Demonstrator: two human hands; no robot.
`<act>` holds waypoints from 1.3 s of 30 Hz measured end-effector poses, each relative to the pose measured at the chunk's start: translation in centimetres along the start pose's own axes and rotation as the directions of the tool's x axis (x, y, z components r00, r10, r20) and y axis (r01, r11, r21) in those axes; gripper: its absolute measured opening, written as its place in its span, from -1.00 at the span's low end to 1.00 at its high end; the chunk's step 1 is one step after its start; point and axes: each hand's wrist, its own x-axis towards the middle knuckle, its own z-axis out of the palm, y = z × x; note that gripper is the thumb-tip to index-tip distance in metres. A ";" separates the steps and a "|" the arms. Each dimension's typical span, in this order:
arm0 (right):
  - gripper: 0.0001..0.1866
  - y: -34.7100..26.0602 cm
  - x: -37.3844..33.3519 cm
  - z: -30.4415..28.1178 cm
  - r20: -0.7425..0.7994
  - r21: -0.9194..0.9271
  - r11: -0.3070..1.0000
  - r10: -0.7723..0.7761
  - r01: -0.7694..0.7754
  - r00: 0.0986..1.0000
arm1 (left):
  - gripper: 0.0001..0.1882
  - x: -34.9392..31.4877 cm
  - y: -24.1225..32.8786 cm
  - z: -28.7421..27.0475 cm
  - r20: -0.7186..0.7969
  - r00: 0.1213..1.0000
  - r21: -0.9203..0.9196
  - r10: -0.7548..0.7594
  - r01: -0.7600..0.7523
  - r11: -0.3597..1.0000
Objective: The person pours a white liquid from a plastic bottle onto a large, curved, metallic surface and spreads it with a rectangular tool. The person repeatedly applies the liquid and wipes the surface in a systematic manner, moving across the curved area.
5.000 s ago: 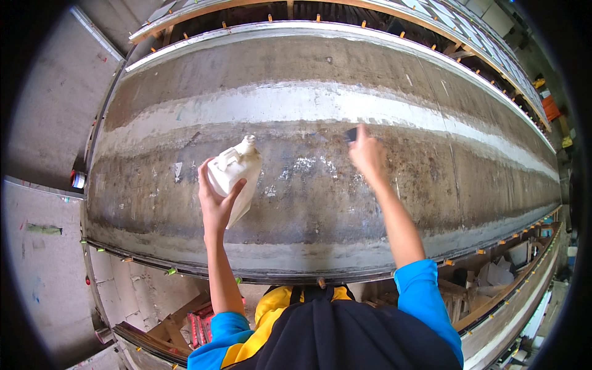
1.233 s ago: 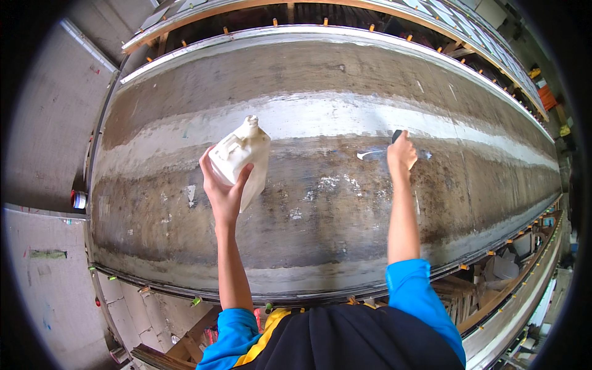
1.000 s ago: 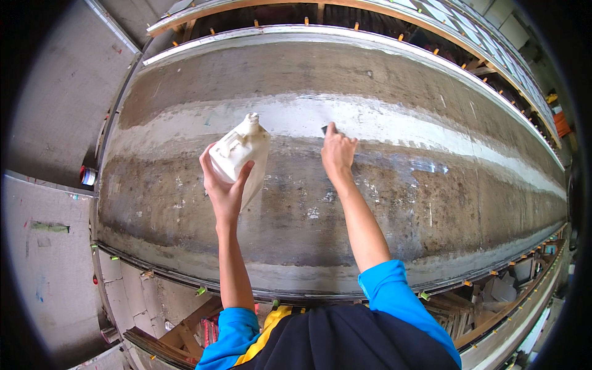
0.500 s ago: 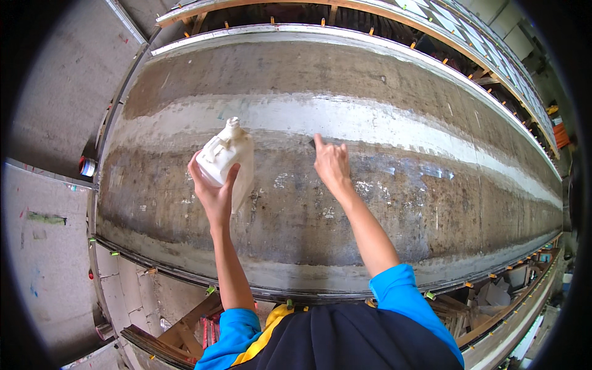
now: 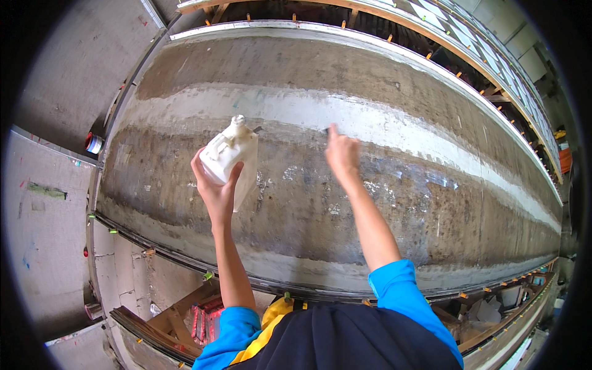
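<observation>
A white plastic jug [image 5: 229, 151], its capped neck pointing away from me, is gripped in my left hand [image 5: 217, 198]. The fingers wrap its left side and the thumb presses its near right side. A short dark edge [image 5: 258, 129] shows beside the jug's neck; I cannot tell what it belongs to. My right hand [image 5: 343, 153], blurred by motion, is over the near border of a whitish coated band [image 5: 296, 106] on the long brown-grey panel [image 5: 345, 234]. Its index finger points forward and the others are curled. A small dark flat tool [image 5: 327, 131] shows beside that fingertip, mostly hidden.
A wooden-edged frame [image 5: 394, 23] with orange pegs runs along the panel's far side. A red-and-white can [image 5: 94, 143] stands at the left, by grey boards [image 5: 55, 203]. Wooden boards and red packages [image 5: 206, 320] lie below the near edge, with scraps [image 5: 487, 308] at the lower right.
My right hand has moved slightly rightward and away from me along the band's border. The jug stays in my left hand. The whole view has shifted a little.
</observation>
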 end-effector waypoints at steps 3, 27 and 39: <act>-0.51 -2.4 -0.2 -0.7 0.119 -0.026 0.965 -0.255 0.260 0.959 | -0.26 -0.5 0.3 0.0 -0.018 1.000 -0.062 -0.012 0.010 0.998; -0.65 21.3 -3.2 -5.6 0.331 0.298 0.755 -0.656 0.584 0.678 | -0.25 -10.4 6.2 5.2 -0.098 0.995 -0.037 -0.002 -0.001 0.999; -0.64 27.4 -12.3 -6.3 0.279 0.284 0.740 -0.672 0.610 0.686 | -0.24 -14.1 6.7 9.3 -0.089 0.995 0.027 -0.043 0.046 0.999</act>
